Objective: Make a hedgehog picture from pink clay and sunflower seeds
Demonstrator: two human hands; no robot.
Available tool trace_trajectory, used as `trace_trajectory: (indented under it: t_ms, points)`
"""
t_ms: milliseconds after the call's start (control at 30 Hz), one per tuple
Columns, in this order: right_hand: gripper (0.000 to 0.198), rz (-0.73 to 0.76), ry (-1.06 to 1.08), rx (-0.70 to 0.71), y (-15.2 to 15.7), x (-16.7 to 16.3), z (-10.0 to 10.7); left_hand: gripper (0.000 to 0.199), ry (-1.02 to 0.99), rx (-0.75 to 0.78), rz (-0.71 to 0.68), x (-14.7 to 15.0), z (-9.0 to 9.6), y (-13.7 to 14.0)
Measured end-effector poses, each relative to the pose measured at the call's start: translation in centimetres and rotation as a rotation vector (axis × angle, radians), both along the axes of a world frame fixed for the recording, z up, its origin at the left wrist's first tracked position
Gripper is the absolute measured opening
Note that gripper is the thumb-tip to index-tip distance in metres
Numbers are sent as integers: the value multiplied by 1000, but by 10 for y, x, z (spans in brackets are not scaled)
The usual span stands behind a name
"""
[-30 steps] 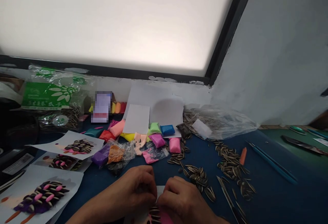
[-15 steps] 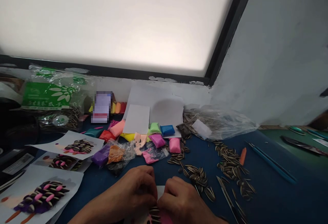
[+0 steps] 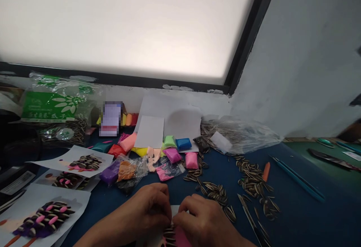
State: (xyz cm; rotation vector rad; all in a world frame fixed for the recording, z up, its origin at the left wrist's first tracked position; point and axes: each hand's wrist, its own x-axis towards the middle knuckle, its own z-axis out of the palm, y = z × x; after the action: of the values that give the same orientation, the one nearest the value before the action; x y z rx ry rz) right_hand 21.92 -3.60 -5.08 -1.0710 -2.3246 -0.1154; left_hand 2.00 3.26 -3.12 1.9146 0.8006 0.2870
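Observation:
My left hand (image 3: 148, 209) and my right hand (image 3: 204, 217) meet at the bottom middle, fingertips bent inward and almost touching. Both are closed in a pinch, and whatever lies between the fingertips is hidden. Under them is a white paper card (image 3: 175, 209) bearing pink clay (image 3: 182, 237). Striped sunflower seeds (image 3: 169, 234) stand in a row in this clay, just below the fingertips. Most of the card is covered by my hands or cut off by the lower edge. Loose sunflower seeds (image 3: 216, 192) lie in piles beyond my right hand.
Finished-looking hedgehog cards (image 3: 47, 217) overlap at the left. Small packs of coloured clay (image 3: 191, 160) lie beyond my hands. On the right are tweezers (image 3: 249, 215), a blue tool (image 3: 299, 179) and an orange clay piece (image 3: 266, 171). A seed bag (image 3: 50, 105) stands at the back left.
The view has shifted slightly. My right hand's fingers have moved a little over the card; my left hand stays almost in place.

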Motion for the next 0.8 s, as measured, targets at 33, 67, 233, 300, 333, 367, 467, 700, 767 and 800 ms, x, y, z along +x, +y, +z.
trace_trajectory:
  t_ms: [33, 67, 233, 300, 333, 367, 467, 700, 767, 800]
  points:
    - [19, -2, 10, -29, 0, 1, 3, 22, -4, 0, -1, 0, -1, 0]
    - [21, -12, 18, -63, 0, 3, 6, 22, -8, -1, -3, -1, -1, 0]
    - [24, -219, -11, -206, 8, 18, 18, 22, -20, -26, -3, -1, -3, 1]
    - [23, -307, -33, -266, 14, 25, 20, 21, -20, -36, -3, -1, -2, 2]
    - [22, -339, -40, -296, 18, 28, 21, 19, -19, -43, -2, -1, -1, 2]
    - [22, -361, -45, -321, 20, 30, 23, 18, -16, -50, -1, -1, 0, 2]
    - [22, -389, -59, -364, 27, 30, 26, 15, -8, -74, 9, -1, 2, 1]
    - [13, -374, -242, -380, 41, 14, 30, 28, -52, -22, 31, -2, -5, 3]
    - [11, -367, -272, -385, 46, 10, 27, 28, -63, -7, 29, -2, -6, 3]
    - [12, -365, -285, -387, 48, 8, 25, 28, -66, -2, 30, -2, -6, 3]
